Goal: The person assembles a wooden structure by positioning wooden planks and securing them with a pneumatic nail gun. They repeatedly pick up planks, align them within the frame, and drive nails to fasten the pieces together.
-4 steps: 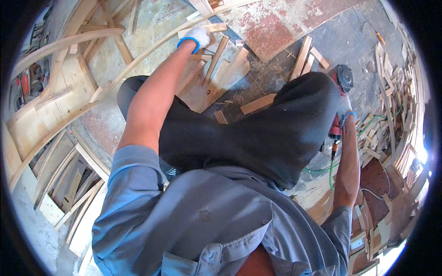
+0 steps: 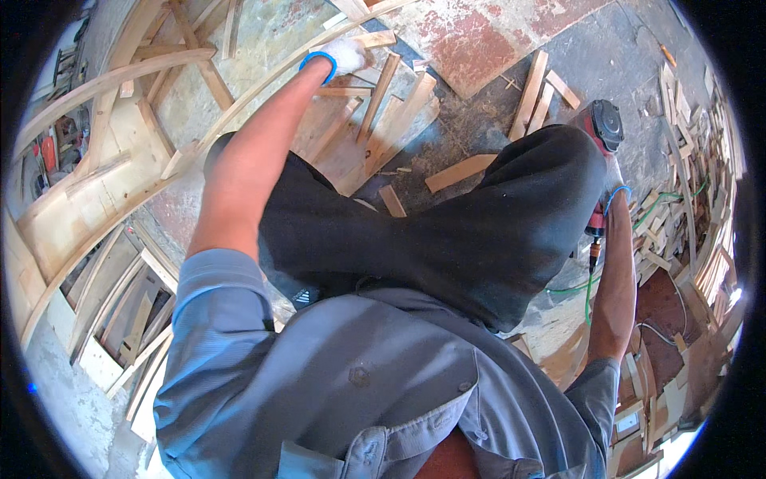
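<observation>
My left hand (image 2: 345,57), in a white glove with a blue cuff, reaches out at the upper left. It is closed on a short wooden block (image 2: 377,38) beside the long curved wooden strip (image 2: 267,94); its fingertips are partly hidden. Beside my right knee, my right hand (image 2: 613,174), gloved the same way, grips a red and black nail gun (image 2: 600,132). The gun's round black end points away from me. A green air hose (image 2: 590,295) runs from its rear fitting. My knee covers part of the tool.
Loose wood pieces (image 2: 391,132) lie on the floor between my legs, and several offcuts (image 2: 528,94) lie beyond my right knee. A large curved wooden frame (image 2: 88,188) stands at the left. Scrap wood (image 2: 678,215) is heaped along the right side.
The view has shifted slightly, so the floor, my legs and the nail gun appear farther right. My left hand appears slightly higher and farther left, still at the block. Both grips look the same.
</observation>
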Available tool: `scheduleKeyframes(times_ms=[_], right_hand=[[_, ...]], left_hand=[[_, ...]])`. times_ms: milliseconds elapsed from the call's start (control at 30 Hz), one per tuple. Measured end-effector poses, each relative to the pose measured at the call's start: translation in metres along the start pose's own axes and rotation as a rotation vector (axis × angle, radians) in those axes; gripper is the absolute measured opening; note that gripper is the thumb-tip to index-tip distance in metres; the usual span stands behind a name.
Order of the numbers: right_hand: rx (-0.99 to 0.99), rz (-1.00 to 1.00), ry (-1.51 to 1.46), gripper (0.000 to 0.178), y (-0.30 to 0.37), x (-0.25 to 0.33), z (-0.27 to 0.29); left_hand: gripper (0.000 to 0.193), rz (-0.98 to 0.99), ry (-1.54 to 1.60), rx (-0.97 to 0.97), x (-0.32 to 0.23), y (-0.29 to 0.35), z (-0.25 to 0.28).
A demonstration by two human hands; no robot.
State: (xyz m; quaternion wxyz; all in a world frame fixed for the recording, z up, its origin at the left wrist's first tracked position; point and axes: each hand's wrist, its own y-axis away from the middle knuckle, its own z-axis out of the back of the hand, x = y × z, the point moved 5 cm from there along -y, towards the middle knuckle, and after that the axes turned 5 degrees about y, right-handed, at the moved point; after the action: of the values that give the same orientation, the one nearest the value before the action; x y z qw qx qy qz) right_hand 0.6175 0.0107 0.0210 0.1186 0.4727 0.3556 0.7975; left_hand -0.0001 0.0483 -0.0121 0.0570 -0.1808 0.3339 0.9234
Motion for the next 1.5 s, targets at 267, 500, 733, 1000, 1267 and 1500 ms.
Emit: scheduleKeyframes(times_ms=[267, 500, 733, 1000, 1267, 1500], right_hand=[[-0.237, -0.183, 0.090, 0.006, 0.021, 0.014, -0.021], [-0.195, -0.153, 0.070, 0.004, 0.028, 0.021, -0.027], [-0.195, -0.099, 0.213, 0.003, 0.023, -0.001, -0.015], [-0.193, -0.062, 0.148, 0.006, 0.028, -0.003, -0.019], [-0.214, -0.127, 0.197, 0.008, 0.029, -0.017, -0.014], [-0.210, -0.083, 0.155, 0.008, 0.033, -0.001, -0.018]], left_hand=[[0.057, 0.171, -0.053, 0.140, -0.053, 0.052, -0.052], [0.060, 0.445, 0.058, -0.144, -0.048, 0.069, -0.064], [0.045, 0.464, -0.061, -0.216, -0.072, 0.075, -0.079], [0.046, 0.501, -0.031, -0.169, -0.045, 0.084, -0.124], [0.044, 0.474, 0.101, -0.166, -0.051, 0.086, -0.117], [0.035, 0.279, 0.407, -0.299, -0.039, 0.079, -0.028]])
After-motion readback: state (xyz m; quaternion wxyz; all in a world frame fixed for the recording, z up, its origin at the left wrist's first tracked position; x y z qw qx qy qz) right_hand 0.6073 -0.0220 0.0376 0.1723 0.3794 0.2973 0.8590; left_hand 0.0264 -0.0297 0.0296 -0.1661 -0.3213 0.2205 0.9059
